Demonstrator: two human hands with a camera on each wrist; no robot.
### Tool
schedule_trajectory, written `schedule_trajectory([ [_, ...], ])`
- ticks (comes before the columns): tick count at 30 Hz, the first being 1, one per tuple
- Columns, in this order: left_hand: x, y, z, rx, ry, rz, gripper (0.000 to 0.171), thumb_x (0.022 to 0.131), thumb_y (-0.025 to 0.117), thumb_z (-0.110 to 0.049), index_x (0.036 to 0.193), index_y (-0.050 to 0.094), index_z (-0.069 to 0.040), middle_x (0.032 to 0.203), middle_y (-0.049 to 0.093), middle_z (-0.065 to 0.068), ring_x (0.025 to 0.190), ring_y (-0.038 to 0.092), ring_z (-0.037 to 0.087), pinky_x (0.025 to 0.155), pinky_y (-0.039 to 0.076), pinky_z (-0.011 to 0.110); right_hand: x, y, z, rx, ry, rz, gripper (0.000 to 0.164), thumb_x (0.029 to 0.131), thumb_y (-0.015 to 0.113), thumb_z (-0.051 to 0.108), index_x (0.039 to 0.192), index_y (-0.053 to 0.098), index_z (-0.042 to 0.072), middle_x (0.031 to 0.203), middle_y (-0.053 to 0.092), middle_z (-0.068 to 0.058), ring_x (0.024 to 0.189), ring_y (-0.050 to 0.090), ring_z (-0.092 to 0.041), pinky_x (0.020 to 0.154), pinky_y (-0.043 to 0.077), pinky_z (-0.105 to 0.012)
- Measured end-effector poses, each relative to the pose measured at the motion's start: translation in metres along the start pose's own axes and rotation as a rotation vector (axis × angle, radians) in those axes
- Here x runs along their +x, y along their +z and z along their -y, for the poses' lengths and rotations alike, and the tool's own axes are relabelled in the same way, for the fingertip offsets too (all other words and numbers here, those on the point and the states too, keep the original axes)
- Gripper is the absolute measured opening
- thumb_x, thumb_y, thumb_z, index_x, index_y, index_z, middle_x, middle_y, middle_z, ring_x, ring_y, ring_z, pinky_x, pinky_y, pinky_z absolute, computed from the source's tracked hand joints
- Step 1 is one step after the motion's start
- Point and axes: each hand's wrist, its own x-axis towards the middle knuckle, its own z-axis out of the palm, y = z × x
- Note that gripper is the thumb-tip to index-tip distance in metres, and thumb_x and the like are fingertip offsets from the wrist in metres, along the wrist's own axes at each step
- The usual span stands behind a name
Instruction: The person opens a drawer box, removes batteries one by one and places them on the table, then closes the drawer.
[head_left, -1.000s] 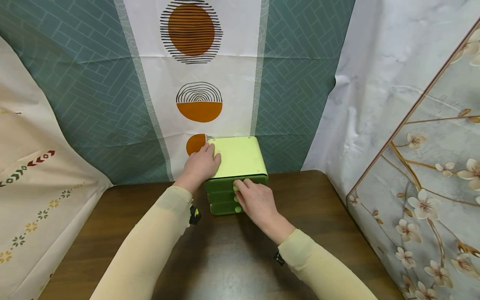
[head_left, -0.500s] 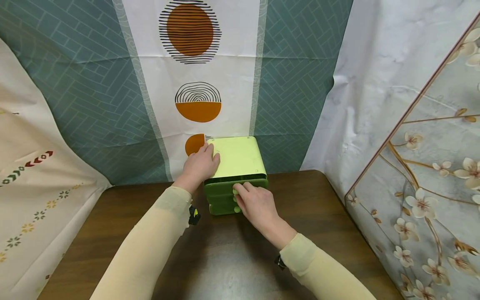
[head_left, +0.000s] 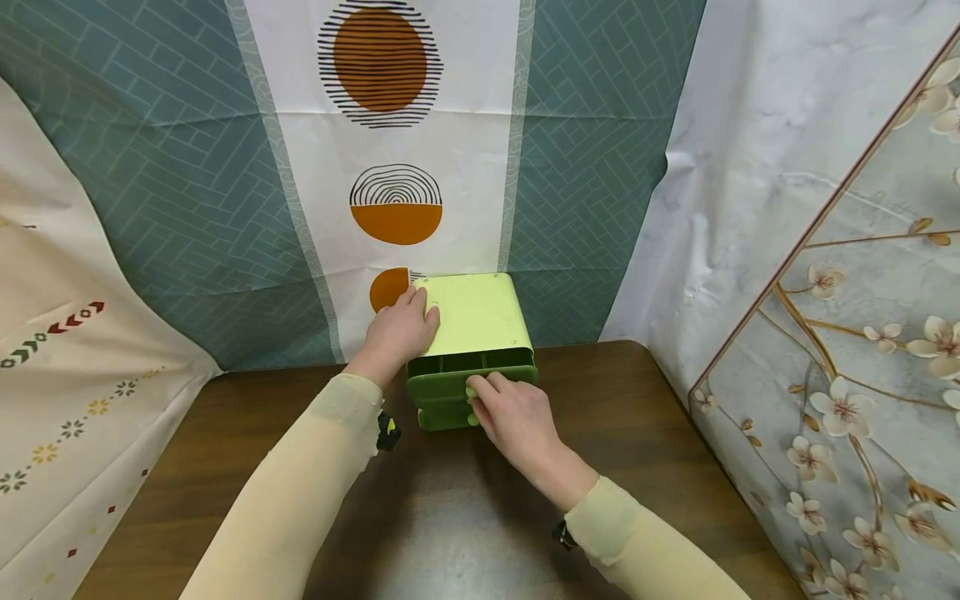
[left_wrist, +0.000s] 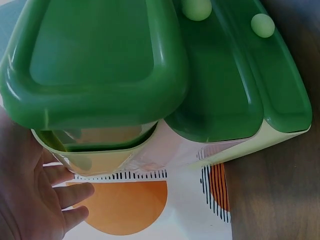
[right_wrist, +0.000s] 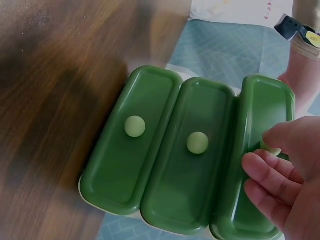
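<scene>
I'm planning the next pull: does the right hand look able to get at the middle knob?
Probably yes, after letting go: the right hand pinches the top knob, but the middle knob sits close by, uncovered in the right wrist view, though the top drawer juts out above it.

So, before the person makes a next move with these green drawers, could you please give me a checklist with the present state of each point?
1. Right hand has hold of the top drawer's knob: ok, thumb and fingers pinch it.
2. Left hand is on the cabinet: ok, it rests at the top's left edge.
3. Top drawer is out enough to look inside: not ok, only a narrow dark gap shows.
4. Middle drawer and bottom drawer are closed: ok, both fronts look flush with the cabinet.
5. Top drawer's contents are known: cannot tell, the inside is too dark.
</scene>
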Motion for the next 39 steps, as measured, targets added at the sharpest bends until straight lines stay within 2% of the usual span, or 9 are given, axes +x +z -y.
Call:
schedule_trajectory([
  [28,0.0,0.0,0.001,-0.001,0.0,0.0,0.071,0.119,0.027,-0.044,0.175,0.023,0.0,0.181,0.02,0.021,0.166,0.024,0.039,0.13,0.027,0.059,-0.013,-0.016,0.012,0.014,-0.011,-0.025,0.029,0.093,0.09,0.016,0.117,0.074,0.02,0.091,0.068,0.005,0.056,0.058,-0.018,0.048,0.047,-0.032],
  [39,-0.001,-0.001,0.0,-0.01,-0.001,-0.001,0.071,0.119,0.028,-0.044,0.175,0.023,0.0,0.181,0.02,0.022,0.166,0.024,0.04,0.13,0.027,0.059,-0.02,-0.019,0.013,0.031,-0.008,-0.019,0.026,0.095,0.087,0.016,0.117,0.073,0.021,0.091,0.068,0.005,0.057,0.057,-0.018,0.049,0.047,-0.032],
])
